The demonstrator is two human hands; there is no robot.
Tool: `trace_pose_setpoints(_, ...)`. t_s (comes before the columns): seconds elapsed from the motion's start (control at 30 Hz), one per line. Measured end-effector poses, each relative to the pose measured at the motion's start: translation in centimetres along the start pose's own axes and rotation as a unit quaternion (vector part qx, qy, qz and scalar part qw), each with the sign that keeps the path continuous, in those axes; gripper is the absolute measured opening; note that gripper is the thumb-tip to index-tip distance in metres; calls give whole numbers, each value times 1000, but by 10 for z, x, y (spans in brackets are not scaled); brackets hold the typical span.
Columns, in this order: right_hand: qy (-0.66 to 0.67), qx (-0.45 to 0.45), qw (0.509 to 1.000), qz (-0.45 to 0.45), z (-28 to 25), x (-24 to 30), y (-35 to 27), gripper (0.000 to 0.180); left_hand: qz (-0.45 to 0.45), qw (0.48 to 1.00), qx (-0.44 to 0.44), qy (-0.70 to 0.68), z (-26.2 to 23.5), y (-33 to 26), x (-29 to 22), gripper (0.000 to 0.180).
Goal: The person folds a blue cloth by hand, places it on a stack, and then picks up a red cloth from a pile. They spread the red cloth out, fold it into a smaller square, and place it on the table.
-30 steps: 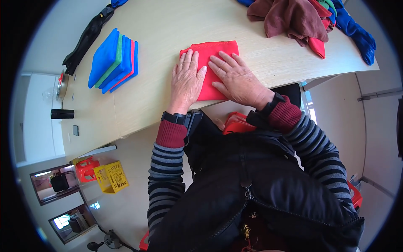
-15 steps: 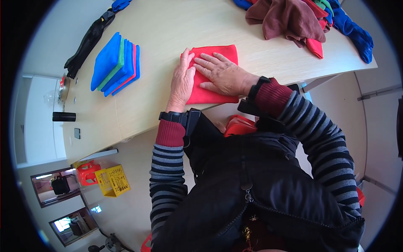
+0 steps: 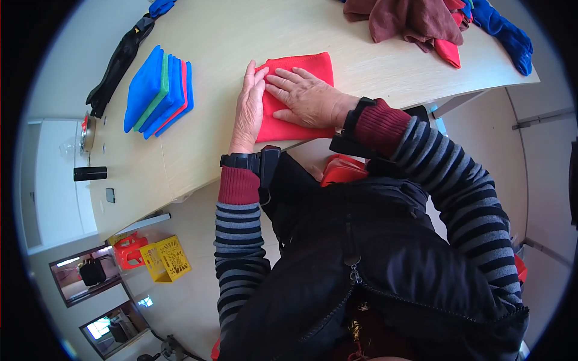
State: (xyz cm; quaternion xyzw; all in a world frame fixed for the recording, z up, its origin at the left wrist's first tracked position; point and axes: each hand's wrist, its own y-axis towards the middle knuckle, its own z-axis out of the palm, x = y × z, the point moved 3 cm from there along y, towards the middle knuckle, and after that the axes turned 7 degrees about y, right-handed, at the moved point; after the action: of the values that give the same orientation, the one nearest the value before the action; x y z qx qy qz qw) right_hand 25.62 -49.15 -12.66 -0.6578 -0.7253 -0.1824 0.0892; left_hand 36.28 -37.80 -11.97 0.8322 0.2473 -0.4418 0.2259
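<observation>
While our fingers lie flat and close together, the right hand (image 3: 306, 99) presses the middle of the red cloth (image 3: 301, 84) and the left hand (image 3: 248, 111) rests along its nine o'clock edge, gripping nothing. The cloth sits at the table's (image 3: 241, 36) near edge. At nine o'clock waits a stack of folded cloths (image 3: 158, 90); at one o'clock, a loose heap (image 3: 421, 21)

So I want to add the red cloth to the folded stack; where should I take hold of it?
Pinch the red cloth at its far right corner, coming from the right. It lies flat on the table; the left hand covers its left edge, the right hand its middle, so that corner is free.
</observation>
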Motion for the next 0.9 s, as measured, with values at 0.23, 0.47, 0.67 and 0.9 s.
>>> trace_pose_setpoints(0.23,230,164,958,-57,-35,33,-33,64,-14,1000,-9,-18,-5,-2,3,59)
trace_pose_setpoints(0.47,159,-2,980,121,-39,-4,-23,65,-11,989,-53,140,2,-5,-14,62)
trace_pose_setpoints(0.67,-102,-155,967,172,6,-8,-38,73,114,905,4,410,28,-8,4,60)
trace_pose_setpoints(0.9,-56,-155,969,183,5,-13,-43,75,49,907,6,418,21,1,7,62)
